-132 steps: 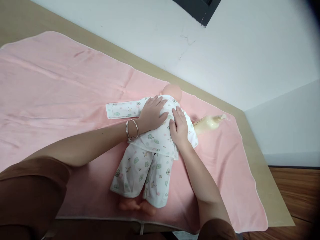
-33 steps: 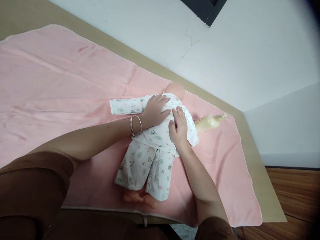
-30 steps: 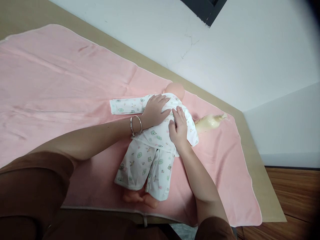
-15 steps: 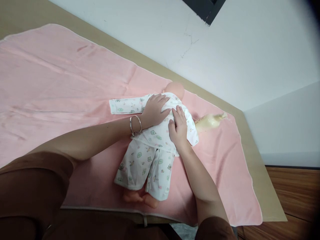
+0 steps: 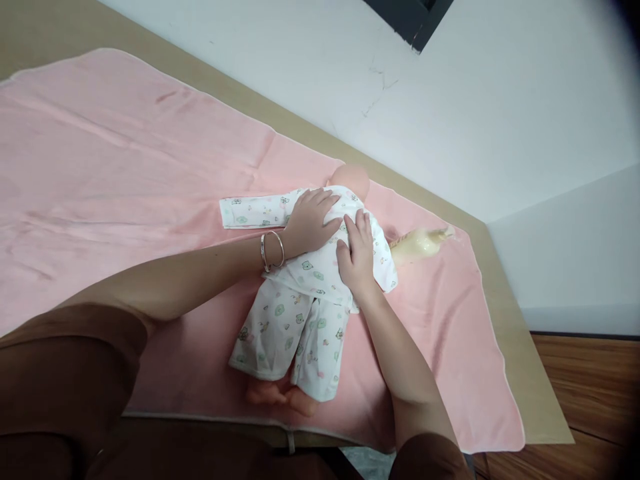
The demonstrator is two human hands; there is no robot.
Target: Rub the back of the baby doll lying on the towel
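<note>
A baby doll [image 5: 350, 179] lies on a pink towel [image 5: 125, 153], dressed in a white printed top [image 5: 320, 267] and matching trousers [image 5: 290, 340]. My left hand [image 5: 310, 223], with bangles at the wrist, rests flat on the doll's chest with fingers stretched out. My right hand [image 5: 356, 253] lies flat beside it on the top's right side, fingers together and extended. The top's left sleeve [image 5: 250, 212] lies flat and looks empty. The doll's bare right arm [image 5: 420, 241] sticks out to the right. Its bare feet [image 5: 280, 398] show below the trousers.
The towel covers a tan table [image 5: 530, 373] set against a white wall [image 5: 450, 100]. A dark frame corner [image 5: 410, 20] hangs on the wall above. Wooden floor [image 5: 595, 400] shows at the right past the table edge.
Both hands stay flat on the doll's chest. Since the oldest frame the view has shifted slightly; the right fingers have moved a little on the top.
</note>
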